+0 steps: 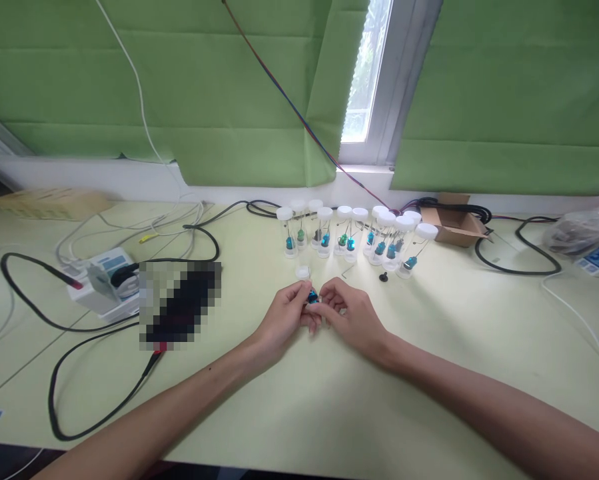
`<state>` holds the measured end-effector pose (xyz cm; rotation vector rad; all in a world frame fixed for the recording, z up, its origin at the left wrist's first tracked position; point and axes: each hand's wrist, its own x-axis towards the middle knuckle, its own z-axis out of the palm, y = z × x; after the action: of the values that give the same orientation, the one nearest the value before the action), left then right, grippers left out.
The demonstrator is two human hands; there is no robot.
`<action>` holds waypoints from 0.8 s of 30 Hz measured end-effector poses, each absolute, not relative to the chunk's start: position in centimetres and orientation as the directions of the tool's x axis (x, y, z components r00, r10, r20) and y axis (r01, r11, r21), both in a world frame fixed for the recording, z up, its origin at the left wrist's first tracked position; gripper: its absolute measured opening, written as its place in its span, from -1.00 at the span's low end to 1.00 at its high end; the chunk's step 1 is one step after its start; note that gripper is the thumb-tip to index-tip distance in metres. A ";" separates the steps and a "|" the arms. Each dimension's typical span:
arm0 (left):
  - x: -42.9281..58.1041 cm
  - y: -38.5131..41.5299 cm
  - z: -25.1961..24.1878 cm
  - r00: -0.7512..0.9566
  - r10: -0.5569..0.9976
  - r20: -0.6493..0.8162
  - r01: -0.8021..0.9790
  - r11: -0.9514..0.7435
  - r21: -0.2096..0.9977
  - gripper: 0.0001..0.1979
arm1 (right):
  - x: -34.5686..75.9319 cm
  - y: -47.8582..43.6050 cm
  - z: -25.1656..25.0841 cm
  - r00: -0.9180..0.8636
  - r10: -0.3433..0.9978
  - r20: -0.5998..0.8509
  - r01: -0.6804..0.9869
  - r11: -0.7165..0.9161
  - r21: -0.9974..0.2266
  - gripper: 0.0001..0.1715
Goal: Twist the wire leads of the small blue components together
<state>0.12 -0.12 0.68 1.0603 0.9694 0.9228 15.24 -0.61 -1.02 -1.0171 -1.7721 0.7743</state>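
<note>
A small shiny blue part (312, 295) with a thin pin sits between my two hands over the table, partly hidden by the fingers. My left hand (285, 312) pinches it from the left. From the right, the thumb and curled fingers of my right hand (353, 315) close on its lower end. Just behind my fingers is a white cap (303, 272). A small L-shaped hex key (346, 273) lies beyond my right hand, and a black knob-like piece (384, 277) rests farther right. Several clear tubes with white lids (350, 230) stand behind, holding blue or green parts with thin wires.
On the left are a white power strip (106, 283), looped black cables (54, 393) and a blurred-out dark device (182, 303). An open cardboard box (452, 223) and a plastic bag (586, 230) stand at the back right. Green blinds (249, 93) hang behind the table.
</note>
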 end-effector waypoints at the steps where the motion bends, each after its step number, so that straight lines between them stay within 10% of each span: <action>1: 0.1 -0.1 0.6 0.309 0.929 -0.204 -0.159 0.262 0.952 -0.66 | 15.4 -0.5 -0.8 -0.232 0.880 0.414 0.313 0.471 -0.825 -0.81; 8: 0.1 0.3 -0.2 0.329 0.900 -0.285 -0.224 0.368 0.902 -0.73 | 18.2 2.5 0.2 -0.230 0.798 0.557 0.613 0.563 -0.554 -0.82; 13: 0.1 0.2 -0.2 0.350 0.897 -0.269 -0.215 0.357 0.909 -0.72 | 20.2 4.5 -1.0 -0.301 0.885 0.355 0.832 0.426 -0.356 -0.77; 24: 0.0 0.3 -0.3 0.347 0.902 -0.258 -0.195 0.338 0.921 -0.73 | 20.5 5.0 -1.5 -0.330 0.921 0.208 0.850 0.385 -0.360 -0.90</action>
<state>-0.02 0.29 -0.27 0.9410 0.9301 0.8672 20.54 5.04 -1.53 -1.5347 -2.2751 0.2618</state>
